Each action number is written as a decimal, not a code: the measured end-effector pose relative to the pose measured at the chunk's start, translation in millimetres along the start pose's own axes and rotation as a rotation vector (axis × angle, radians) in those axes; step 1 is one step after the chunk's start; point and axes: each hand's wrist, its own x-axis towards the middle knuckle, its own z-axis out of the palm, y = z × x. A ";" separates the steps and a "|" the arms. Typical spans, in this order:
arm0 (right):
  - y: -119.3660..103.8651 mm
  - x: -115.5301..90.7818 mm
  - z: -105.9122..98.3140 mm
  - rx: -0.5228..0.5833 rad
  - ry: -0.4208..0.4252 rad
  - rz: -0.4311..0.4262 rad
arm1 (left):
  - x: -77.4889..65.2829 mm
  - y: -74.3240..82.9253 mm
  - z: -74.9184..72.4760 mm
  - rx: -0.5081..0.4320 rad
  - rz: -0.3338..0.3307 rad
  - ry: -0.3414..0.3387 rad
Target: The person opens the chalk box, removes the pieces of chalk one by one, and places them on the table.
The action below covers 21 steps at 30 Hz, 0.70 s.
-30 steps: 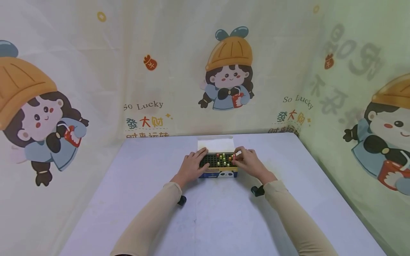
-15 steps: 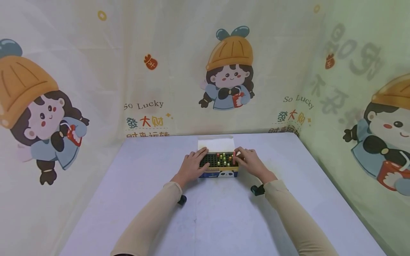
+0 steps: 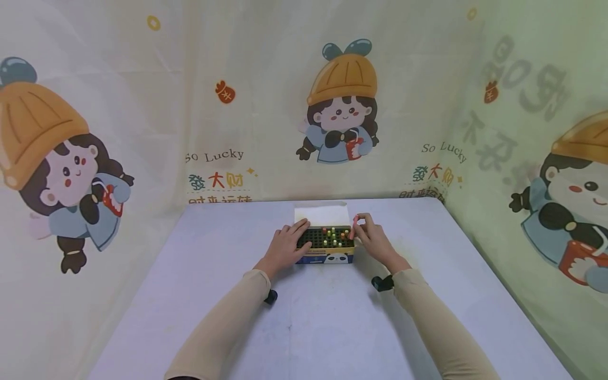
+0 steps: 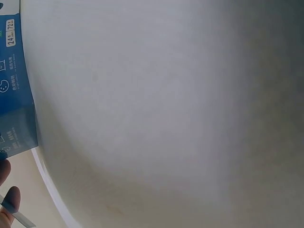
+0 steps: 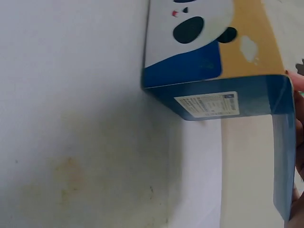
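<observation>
A blue and yellow printed box (image 3: 315,258) with a panda on its front stands on the table, its top open. Inside is a black holder (image 3: 313,237) full of holes, with several colourful stick ends standing up in its right half. My left hand (image 3: 283,247) holds the box's left end, thumb over the front edge and fingers at the back edge. At the right end, my right hand (image 3: 375,240) pinches a pink crayon-like stick (image 3: 354,224), tilted, its lower end over the holder's edge. In the left wrist view, fingertips (image 4: 13,197) show beside the box's blue side.
The box's white lid flap (image 3: 323,213) is folded back behind it. A blue side flap (image 5: 283,161) shows in the right wrist view. The white table (image 3: 290,316) ends at a printed curtain (image 3: 275,105) behind.
My right hand has drawn the pink stick up out of the holder and tilted it to the right. The left hand has stayed on the box.
</observation>
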 end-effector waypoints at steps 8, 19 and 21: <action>11.4 -0.3 -18.8 0.127 0.181 0.153 | 0.8 -1.4 1.1 -0.007 0.000 -0.011; 46.5 -17.3 -47.6 0.092 0.272 0.319 | 2.0 -5.9 5.6 -0.003 0.017 -0.001; 54.8 -21.1 -51.5 0.071 0.274 0.352 | 1.8 -5.8 4.6 -0.009 0.017 -0.003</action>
